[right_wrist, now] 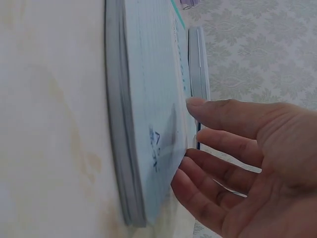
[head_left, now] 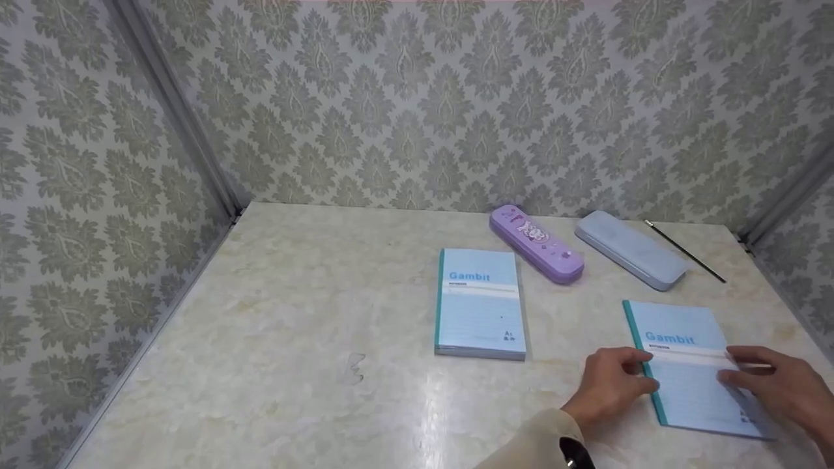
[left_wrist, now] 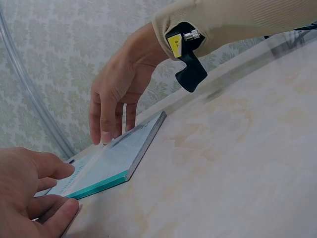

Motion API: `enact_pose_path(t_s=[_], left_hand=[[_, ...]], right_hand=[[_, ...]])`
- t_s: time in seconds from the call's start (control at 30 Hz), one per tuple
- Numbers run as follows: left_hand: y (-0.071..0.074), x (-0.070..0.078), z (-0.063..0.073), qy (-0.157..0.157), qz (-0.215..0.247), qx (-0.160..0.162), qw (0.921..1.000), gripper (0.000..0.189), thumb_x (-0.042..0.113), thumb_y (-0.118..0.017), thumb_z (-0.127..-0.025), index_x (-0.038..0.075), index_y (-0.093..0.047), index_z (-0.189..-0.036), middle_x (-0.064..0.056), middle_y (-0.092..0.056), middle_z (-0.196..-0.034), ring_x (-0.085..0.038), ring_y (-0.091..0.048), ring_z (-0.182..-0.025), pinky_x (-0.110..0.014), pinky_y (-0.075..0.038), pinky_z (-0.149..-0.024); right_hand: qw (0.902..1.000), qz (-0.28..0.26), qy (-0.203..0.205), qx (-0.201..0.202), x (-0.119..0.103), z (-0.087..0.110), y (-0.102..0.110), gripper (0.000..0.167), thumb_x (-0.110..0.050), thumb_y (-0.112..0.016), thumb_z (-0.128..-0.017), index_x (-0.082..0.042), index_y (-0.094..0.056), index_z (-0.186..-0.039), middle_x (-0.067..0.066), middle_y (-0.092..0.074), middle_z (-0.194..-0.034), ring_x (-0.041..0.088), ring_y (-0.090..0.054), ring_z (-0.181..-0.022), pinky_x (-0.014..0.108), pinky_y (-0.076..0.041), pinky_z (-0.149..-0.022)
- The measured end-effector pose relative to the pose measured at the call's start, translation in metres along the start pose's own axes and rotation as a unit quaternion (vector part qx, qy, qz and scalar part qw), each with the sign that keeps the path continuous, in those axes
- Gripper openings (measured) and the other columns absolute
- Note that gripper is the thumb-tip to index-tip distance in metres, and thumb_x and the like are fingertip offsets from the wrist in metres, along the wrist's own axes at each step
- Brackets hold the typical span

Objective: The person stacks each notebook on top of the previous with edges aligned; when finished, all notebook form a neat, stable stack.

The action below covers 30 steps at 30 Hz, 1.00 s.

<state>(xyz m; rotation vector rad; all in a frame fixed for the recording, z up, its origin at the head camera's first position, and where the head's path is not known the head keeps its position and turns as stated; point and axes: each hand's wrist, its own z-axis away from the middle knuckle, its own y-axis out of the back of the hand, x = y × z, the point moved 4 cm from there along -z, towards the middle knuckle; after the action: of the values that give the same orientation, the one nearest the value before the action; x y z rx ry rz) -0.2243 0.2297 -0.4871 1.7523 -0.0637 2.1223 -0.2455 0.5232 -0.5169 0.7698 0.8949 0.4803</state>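
Note:
A light blue Gambit notebook with a green spine lies flat at the front right of the table. At its spine is my left hand, with thumb and fingertips right at the green edge and the fingers loosely bent. On the opposite side, my right hand has its fingertips at the notebook's right edge. From the right wrist view, the right thumb lies near the cover's edge, the other fingers spread below it. Layered grey page edges show on the notebook's near side.
Left of the hands lies a thicker stack of matching notebooks. Behind are a purple pencil case, a pale blue case and a dark pencil. Patterned wall panels bound the table at the back and sides.

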Motion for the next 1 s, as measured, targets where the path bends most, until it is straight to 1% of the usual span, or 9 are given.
enact_pose_path(t_s=[0.1, 0.27, 0.4, 0.5, 0.57, 0.67, 0.8, 0.93, 1.0], left_hand=[[0.0, 0.001, 0.001, 0.003, 0.005, 0.0, 1.0, 0.033, 0.007, -0.087, -0.087, 0.025, -0.082, -0.114, 0.017, -0.068, -0.098, -0.002, -0.056, -0.086, -0.023, -0.053, -0.086], [-0.001, 0.004, 0.005, 0.005, 0.02, 0.007, 0.9998, 0.032, 0.006, -0.088, -0.086, 0.027, -0.083, -0.11, 0.02, -0.069, -0.103, -0.001, -0.056, -0.089, -0.024, -0.053, -0.092], [-0.002, 0.004, 0.008, 0.004, 0.056, 0.026, 0.9981, 0.032, 0.002, -0.087, -0.084, 0.027, -0.083, -0.104, 0.019, -0.072, -0.103, 0.0, -0.06, -0.085, -0.024, -0.055, -0.086], [0.0, 0.004, 0.01, 0.015, 0.097, 0.054, 0.9937, 0.033, -0.002, -0.087, -0.082, 0.025, -0.083, -0.1, 0.015, -0.074, -0.104, -0.002, -0.061, -0.082, -0.024, -0.055, -0.082], [0.001, 0.003, 0.011, 0.023, 0.118, 0.073, 0.9901, 0.033, -0.004, -0.086, -0.081, 0.024, -0.082, -0.098, 0.014, -0.075, -0.106, -0.002, -0.062, -0.085, -0.025, -0.055, -0.084], [0.003, 0.004, 0.012, 0.033, 0.156, 0.094, 0.9828, 0.033, -0.007, -0.085, -0.079, 0.02, -0.081, -0.098, 0.01, -0.073, -0.098, -0.006, -0.065, -0.084, -0.028, -0.058, -0.082], [0.005, 0.005, 0.013, 0.053, 0.188, 0.097, 0.9761, 0.032, -0.009, -0.082, -0.081, 0.017, -0.079, -0.101, 0.006, -0.068, -0.09, -0.011, -0.066, -0.078, -0.03, -0.061, -0.075], [0.007, 0.007, 0.013, 0.061, 0.202, 0.094, 0.973, 0.032, -0.011, -0.08, -0.082, 0.014, -0.078, -0.102, 0.003, -0.067, -0.089, -0.013, -0.068, -0.077, -0.032, -0.062, -0.073], [0.009, 0.008, 0.013, 0.062, 0.21, 0.095, 0.971, 0.031, -0.012, -0.078, -0.082, 0.012, -0.078, -0.101, 0.001, -0.068, -0.089, -0.015, -0.069, -0.076, -0.034, -0.063, -0.073]], right_hand=[[1.0, 0.001, 0.008, 0.003, -0.001, 0.002, 0.0, 0.084, -0.021, -0.082, -0.096, 0.004, -0.036, -0.16, 0.035, -0.033, -0.159, 0.057, -0.04, -0.135, 0.059, -0.049, -0.102], [0.9998, -0.002, 0.018, 0.005, -0.002, 0.004, 0.0, 0.082, -0.021, -0.081, -0.096, 0.004, -0.036, -0.16, 0.036, -0.033, -0.159, 0.057, -0.043, -0.134, 0.056, -0.05, -0.101], [0.9996, -0.016, 0.023, -0.004, 0.0, 0.004, 0.0, 0.08, -0.021, -0.08, -0.098, 0.006, -0.036, -0.159, 0.038, -0.032, -0.158, 0.057, -0.044, -0.134, 0.056, -0.052, -0.1], [0.9991, -0.029, 0.027, -0.016, 0.0, 0.005, -0.001, 0.081, -0.023, -0.079, -0.099, 0.009, -0.034, -0.158, 0.039, -0.031, -0.158, 0.057, -0.043, -0.135, 0.054, -0.054, -0.099], [0.9988, -0.034, 0.03, -0.02, -0.002, 0.008, -0.001, 0.083, -0.025, -0.079, -0.098, 0.01, -0.034, -0.158, 0.039, -0.032, -0.157, 0.056, -0.043, -0.135, 0.053, -0.055, -0.098], [0.9979, -0.041, 0.04, -0.031, -0.006, 0.013, -0.001, 0.086, -0.031, -0.08, -0.098, 0.011, -0.033, -0.158, 0.04, -0.032, -0.156, 0.056, -0.045, -0.134, 0.05, -0.057, -0.095], [0.9968, -0.053, 0.045, -0.04, -0.012, 0.019, -0.002, 0.091, -0.035, -0.081, -0.097, 0.012, -0.033, -0.157, 0.041, -0.034, -0.153, 0.055, -0.048, -0.132, 0.047, -0.06, -0.089], [0.9966, -0.053, 0.048, -0.042, -0.014, 0.025, -0.002, 0.092, -0.04, -0.08, -0.097, 0.013, -0.034, -0.156, 0.041, -0.037, -0.149, 0.053, -0.051, -0.128, 0.045, -0.061, -0.084], [0.9969, -0.052, 0.042, -0.041, -0.014, 0.026, -0.003, 0.092, -0.042, -0.079, -0.097, 0.013, -0.035, -0.156, 0.039, -0.04, -0.146, 0.05, -0.053, -0.125, 0.044, -0.061, -0.082]])
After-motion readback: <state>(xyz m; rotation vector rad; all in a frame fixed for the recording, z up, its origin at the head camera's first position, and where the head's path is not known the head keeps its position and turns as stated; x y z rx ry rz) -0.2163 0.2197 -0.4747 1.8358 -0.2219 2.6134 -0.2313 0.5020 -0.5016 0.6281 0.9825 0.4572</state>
